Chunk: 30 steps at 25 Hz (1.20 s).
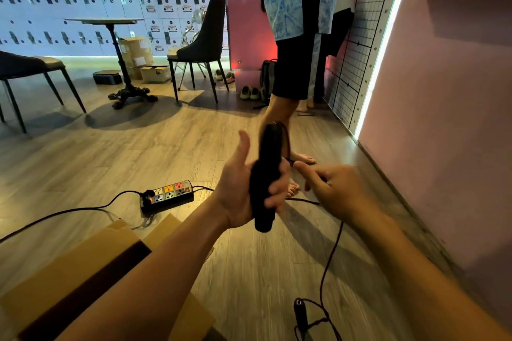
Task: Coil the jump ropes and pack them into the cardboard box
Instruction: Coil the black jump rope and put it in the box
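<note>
Right of the open brown cardboard box, wood-plank floor runs free to the pink wall, crossed by a thin dark rope and black handle. Beyond the box, a black power strip with coloured sockets and a standing person's bare legs block passage.

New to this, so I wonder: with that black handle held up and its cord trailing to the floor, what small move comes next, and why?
Probably the right grip winds a loop of cord round the black handle in the left grip: the cord hangs loose to a second handle on the floor, so it isn't ready for the cardboard box.
</note>
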### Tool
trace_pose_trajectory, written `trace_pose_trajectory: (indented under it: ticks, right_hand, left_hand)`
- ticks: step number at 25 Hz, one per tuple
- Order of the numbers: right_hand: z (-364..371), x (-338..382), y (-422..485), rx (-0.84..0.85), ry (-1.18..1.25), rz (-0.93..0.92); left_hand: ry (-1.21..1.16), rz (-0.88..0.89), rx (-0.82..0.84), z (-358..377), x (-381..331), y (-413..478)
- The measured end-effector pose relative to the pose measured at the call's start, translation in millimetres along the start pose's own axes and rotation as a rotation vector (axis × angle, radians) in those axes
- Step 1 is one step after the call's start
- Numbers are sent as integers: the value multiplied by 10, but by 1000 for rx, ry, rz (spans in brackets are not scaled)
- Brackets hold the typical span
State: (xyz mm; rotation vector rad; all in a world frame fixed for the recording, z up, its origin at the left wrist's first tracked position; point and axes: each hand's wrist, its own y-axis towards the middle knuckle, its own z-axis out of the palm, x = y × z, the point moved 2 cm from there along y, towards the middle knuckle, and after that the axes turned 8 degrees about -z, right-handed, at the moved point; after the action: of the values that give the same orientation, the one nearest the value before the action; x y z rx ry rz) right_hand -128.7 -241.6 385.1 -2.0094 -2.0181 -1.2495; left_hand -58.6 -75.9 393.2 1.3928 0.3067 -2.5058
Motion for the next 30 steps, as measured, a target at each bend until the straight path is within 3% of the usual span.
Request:
trace_pose_trajectory:
  ticks: [4,9,13,16,19,22,24,27,30]
  right_hand:
    - [190,1,-29,332,77,125]
    - [329,-24,-87,589,45,162]
    - [173,-78,-35,547,-26,164]
    - [10,-122,3,381,45,106]
    - [-6,-48,10,223,95,-36]
    - [-22,-25,34,45,67,-149]
    - [-46,-29,36,-19,26,-162]
    - [-73,-78,37,-137,-30,-128]
    - [-100,-145,53,-174,-35,-15]
  left_hand:
    - [-285,340,-150,-86,-119,-17]
    - [-398,635,-617,-381,-194,-10]
    - [-220,670,-829,-669,-229,-74]
    - [248,603,-962,-929,-134,-69]
    - [698,317,-805,-963,17,9]
    - [772,-148,-455,-701,171,53]
    - [845,-335,-280,-526,225,55]
    - [816,-400,-158,-341,218,74]
    - [551,-292,-68,-224,136,62]
